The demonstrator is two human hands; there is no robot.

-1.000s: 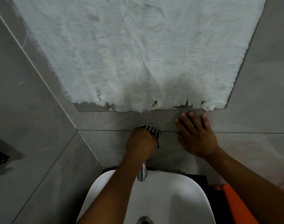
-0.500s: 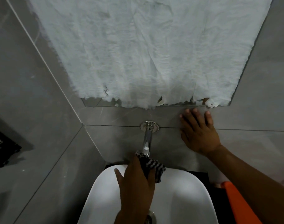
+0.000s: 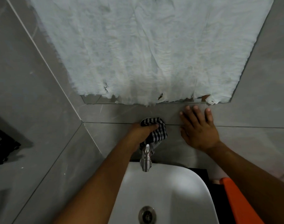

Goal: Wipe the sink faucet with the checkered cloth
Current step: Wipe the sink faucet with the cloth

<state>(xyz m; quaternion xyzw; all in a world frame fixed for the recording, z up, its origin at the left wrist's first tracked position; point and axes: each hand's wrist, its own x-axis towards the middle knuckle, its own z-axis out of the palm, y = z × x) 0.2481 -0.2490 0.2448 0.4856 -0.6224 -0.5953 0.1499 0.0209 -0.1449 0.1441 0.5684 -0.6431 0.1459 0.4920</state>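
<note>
Your left hand is closed around the checkered cloth, fingers curled over the fabric, at the centre of the frame. The cloth is bunched around the wall end of the faucet, touching the grey tiled wall where the faucet mounts; its black-and-white folds hang down to the right of your knuckles.

The faucet's long axis runs nearly straight up and down in the frame. Its mounted end is hidden under the cloth; its free chrome end points toward the bottom of the frame and overhangs the upper rim of the white sink. Only the lower stretch of chrome shows below the cloth.

Your right hand lies flat against the wall just right of the cloth, fingers spread and holding nothing, fingertips just under the lower edge of the mirror. Torn white paper covers most of the mirror across the upper frame.

The drain sits at bottom centre of the sink. An orange object stands at the lower right, beside the sink. A dark object sits at the left edge.
</note>
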